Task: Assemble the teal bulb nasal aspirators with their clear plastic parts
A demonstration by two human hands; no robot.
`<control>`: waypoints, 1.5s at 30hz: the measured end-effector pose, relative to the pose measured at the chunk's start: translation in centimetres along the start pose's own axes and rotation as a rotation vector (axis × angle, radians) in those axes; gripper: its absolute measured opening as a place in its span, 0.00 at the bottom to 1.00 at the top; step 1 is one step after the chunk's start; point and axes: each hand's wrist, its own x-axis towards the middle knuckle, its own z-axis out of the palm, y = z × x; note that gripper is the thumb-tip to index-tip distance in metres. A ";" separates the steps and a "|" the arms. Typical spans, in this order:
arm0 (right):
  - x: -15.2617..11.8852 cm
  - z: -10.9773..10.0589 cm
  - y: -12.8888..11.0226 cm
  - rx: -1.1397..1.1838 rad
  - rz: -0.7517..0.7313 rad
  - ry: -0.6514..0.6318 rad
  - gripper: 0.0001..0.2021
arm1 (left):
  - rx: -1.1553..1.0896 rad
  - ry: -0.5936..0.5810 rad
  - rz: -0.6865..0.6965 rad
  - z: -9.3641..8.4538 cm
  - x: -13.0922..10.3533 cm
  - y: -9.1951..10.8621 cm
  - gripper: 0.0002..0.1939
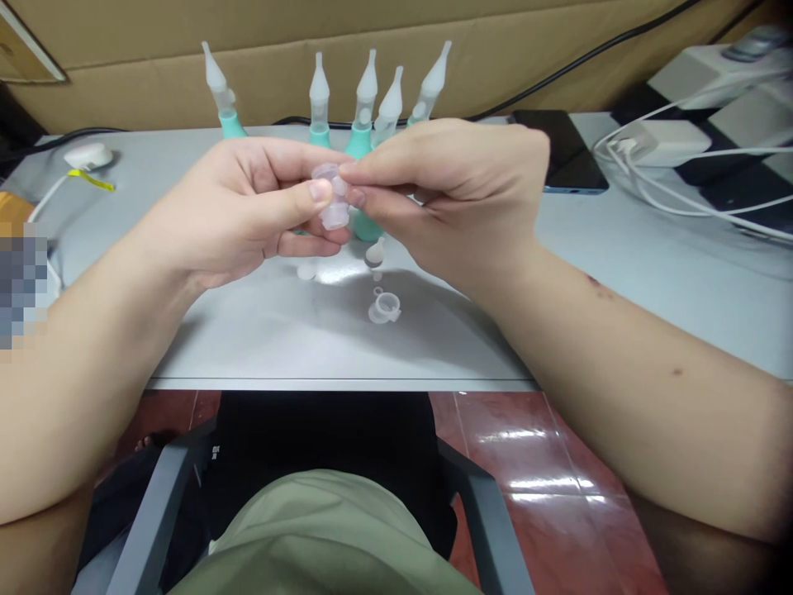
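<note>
My left hand [278, 198] is closed around a small clear plastic tube piece [334, 216], its thumb pressing on the near side. My right hand [458, 190] pinches the right side of that same piece, at a little knob, with thumb and forefinger. Both hands are raised over the table. Behind them stand several nasal aspirators with teal bulbs and white tapered tips, one at the left [216, 83] and one at the right [434, 74]. Beneath the hands lie a white tip [375, 252], a small ring [377, 291] and a clear cap with a loop [387, 306].
A dark phone [567, 153] lies at the back right, beside white chargers [666, 142] and tangled cables. At the left is a white plug [88, 155] with a yellow tie. A cardboard panel [260, 49] stands behind the grey table [248, 347].
</note>
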 end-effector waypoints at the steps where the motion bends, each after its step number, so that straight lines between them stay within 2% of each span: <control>1: 0.0 0.1 0.0 0.014 0.004 -0.001 0.08 | -0.026 0.003 0.005 0.2 -0.1 0.0 0.02; 7: -0.1 0.5 -0.3 0.207 -0.111 0.104 0.13 | -0.044 0.034 0.002 0.9 -0.4 0.2 0.08; 9: 0.0 0.4 -0.9 0.154 -0.028 0.042 0.09 | -0.051 0.037 0.003 1.0 -0.4 0.3 0.10; 11: 0.2 0.4 -1.9 0.076 0.124 -0.104 0.03 | -0.055 0.032 0.006 1.1 -0.5 0.4 0.11; 13: 0.6 0.7 -3.1 0.072 0.231 -0.207 0.08 | -0.062 0.039 -0.006 1.1 -0.5 0.4 0.11; 17: 1.5 1.0 -4.5 0.137 0.265 -0.224 0.13 | -0.032 0.030 -0.024 0.9 -0.3 0.2 0.09; 21: 1.7 -0.3 -3.8 0.149 0.271 -0.209 0.13 | 0.033 0.019 -0.024 0.6 -0.1 0.1 0.10; 24: 0.9 -1.0 -1.8 0.135 0.209 -0.177 0.08 | 0.052 0.040 -0.011 0.6 -0.3 0.4 0.09; 26: 0.2 -0.7 -0.2 0.137 0.109 -0.089 0.02 | 0.076 0.040 -0.003 0.6 -0.4 0.5 0.07; 29: -0.8 0.4 1.7 0.219 -0.017 -0.009 0.07 | 0.123 0.044 -0.001 0.4 -0.4 0.4 0.14; 31: -1.1 0.8 2.2 0.216 -0.023 0.009 0.11 | 0.130 0.047 -0.003 0.2 -0.3 0.3 0.15; 37: -0.5 -0.3 0.1 0.173 -0.006 0.009 0.11 | 0.053 0.041 -0.020 0.5 -0.3 0.3 0.06; 38: -0.2 -0.7 -0.4 0.152 0.021 -0.008 0.12 | 0.054 0.048 -0.020 0.6 -0.4 0.4 0.06; 39: 0.0 -1.0 -0.9 0.099 0.076 -0.110 0.13 | 0.057 0.051 -0.027 0.7 -0.4 0.5 0.07; 42: 0.5 -1.5 -2.0 -0.104 0.015 -0.153 0.12 | 0.066 0.038 -0.041 0.7 -0.5 0.7 0.08; 45: 0.6 -1.4 -2.1 -0.172 -0.066 -0.146 0.10 | 0.051 0.024 -0.037 0.6 -0.3 0.8 0.09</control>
